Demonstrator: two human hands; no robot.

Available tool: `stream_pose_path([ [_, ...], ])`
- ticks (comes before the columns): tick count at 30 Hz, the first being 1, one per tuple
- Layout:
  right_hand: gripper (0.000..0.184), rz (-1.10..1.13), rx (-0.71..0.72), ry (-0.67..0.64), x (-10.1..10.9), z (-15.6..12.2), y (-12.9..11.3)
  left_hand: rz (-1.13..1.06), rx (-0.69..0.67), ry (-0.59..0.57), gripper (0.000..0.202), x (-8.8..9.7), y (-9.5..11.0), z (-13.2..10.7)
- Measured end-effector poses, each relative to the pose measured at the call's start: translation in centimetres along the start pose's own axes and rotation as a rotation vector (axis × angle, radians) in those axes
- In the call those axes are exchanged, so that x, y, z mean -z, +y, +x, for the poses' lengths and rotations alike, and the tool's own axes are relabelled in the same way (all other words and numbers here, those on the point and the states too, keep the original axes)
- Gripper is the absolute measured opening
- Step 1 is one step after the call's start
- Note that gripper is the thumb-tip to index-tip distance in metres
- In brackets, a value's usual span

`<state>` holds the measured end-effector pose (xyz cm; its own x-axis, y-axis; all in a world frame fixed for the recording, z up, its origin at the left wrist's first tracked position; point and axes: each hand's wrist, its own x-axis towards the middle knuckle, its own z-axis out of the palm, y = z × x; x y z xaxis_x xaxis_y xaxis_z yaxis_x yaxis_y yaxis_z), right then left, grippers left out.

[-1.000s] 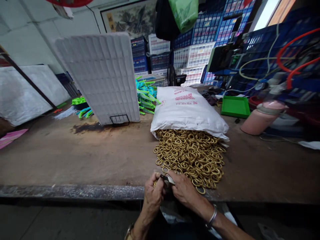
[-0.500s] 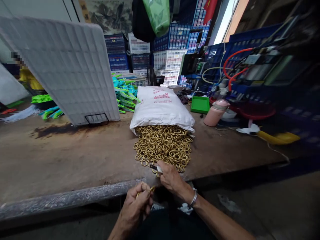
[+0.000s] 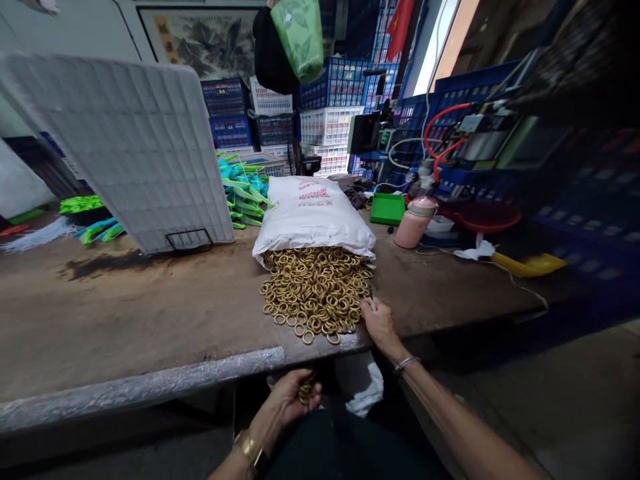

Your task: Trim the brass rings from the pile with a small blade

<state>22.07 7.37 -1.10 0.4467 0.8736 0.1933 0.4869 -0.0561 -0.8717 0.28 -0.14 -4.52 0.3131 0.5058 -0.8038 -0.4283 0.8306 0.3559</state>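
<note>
Below the table's front edge, my left hand [image 3: 293, 397] is closed around several gold-coloured rings [image 3: 305, 389] stacked in its fingers. My right hand [image 3: 381, 327] is at the right side of a heap of the same rings [image 3: 320, 287]. It grips a small tool [image 3: 373, 303] with a narrow dark blade pointing up and a pale part by the fingers; its exact kind is unclear. The heap spills from the mouth of a white sack [image 3: 313, 217] lying on the wooden table [image 3: 175, 313]. A few rings lie loose at the front edge.
A tall white ribbed panel [image 3: 135, 153] stands at the left on a black wire stand. Bright green and blue plastic pieces [image 3: 245, 190] lie behind it. Right of the sack are a green tray [image 3: 387, 209], a pink bottle [image 3: 414, 223] and a yellow scoop-like piece [image 3: 530, 265].
My right hand has moved with the tool from the heap's front to its right side. My left hand has dropped slightly and turned, showing the stacked rings. The view has shifted a little.
</note>
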Motion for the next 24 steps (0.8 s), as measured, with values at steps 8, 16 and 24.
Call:
stream_pose_path([
  [8,0.027,0.105,-0.010,-0.057,0.3,0.2,0.0,-0.016,-0.076,0.096,0.009,-0.8,-0.9,2.3],
  [16,0.028,0.153,-0.028,-0.075,0.3,0.3,0.3,0.144,-0.093,0.060,0.008,-0.6,-1.8,1.5],
  [24,0.025,0.130,-0.069,-0.103,0.7,0.0,0.2,0.565,-0.430,-0.477,0.022,-5.4,4.3,-10.0],
])
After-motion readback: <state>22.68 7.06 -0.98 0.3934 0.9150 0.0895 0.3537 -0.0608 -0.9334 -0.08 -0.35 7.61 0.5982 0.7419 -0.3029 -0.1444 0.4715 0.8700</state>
